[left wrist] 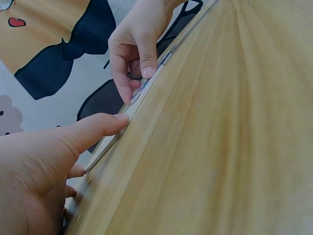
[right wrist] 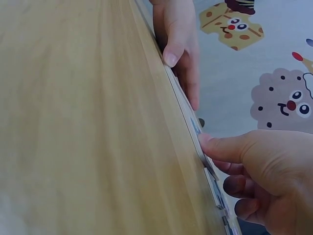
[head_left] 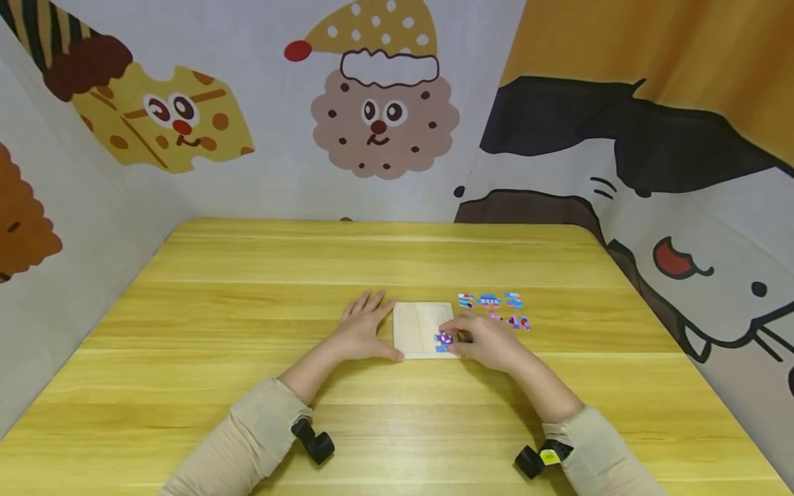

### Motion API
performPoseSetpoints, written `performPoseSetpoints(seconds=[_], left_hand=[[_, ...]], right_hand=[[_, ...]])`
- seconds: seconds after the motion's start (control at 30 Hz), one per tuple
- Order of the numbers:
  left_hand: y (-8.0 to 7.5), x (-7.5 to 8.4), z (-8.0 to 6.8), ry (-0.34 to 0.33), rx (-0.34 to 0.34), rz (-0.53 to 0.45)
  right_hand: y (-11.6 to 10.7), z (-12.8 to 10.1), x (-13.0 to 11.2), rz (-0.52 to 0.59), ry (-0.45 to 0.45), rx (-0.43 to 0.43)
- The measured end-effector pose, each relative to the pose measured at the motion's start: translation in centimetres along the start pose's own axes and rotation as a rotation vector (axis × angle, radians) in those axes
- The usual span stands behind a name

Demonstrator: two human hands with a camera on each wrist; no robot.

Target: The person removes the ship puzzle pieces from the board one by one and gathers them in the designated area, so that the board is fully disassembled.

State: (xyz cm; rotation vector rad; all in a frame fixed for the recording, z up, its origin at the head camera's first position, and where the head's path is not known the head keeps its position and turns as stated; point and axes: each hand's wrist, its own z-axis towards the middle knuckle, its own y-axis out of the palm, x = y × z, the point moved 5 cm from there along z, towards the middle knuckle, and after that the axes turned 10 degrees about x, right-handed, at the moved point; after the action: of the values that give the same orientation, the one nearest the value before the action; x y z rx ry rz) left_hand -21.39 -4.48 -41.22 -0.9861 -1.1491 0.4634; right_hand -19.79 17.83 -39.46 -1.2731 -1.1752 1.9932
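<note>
A square pale wooden puzzle tray lies flat on the table. My left hand rests along its left side, fingers spread and fairly straight, with the thumb touching the near left corner. At the tray's right side, my right hand pinches a purple puzzle piece between thumb and fingers, low over the near right corner. Blue patches show just below the purple one. In the right wrist view, the right thumb presses at the tray's edge and the other fingers curl beneath.
Several loose puzzle pieces in blue, pink and purple lie on the table beyond the right hand, partly hidden by it. A cloth printed with cartoon figures hangs behind the table's far edge. Both sleeves carry small black wrist cameras.
</note>
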Motion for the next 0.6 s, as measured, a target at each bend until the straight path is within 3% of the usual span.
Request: performPoseSetpoints(seconds=[0.6], left_hand=[[0.37, -0.41, 0.16, 0.006, 0.009, 0.005]], right_hand=[[-0.22, -0.51, -0.27, 0.036, -0.008, 0.114]])
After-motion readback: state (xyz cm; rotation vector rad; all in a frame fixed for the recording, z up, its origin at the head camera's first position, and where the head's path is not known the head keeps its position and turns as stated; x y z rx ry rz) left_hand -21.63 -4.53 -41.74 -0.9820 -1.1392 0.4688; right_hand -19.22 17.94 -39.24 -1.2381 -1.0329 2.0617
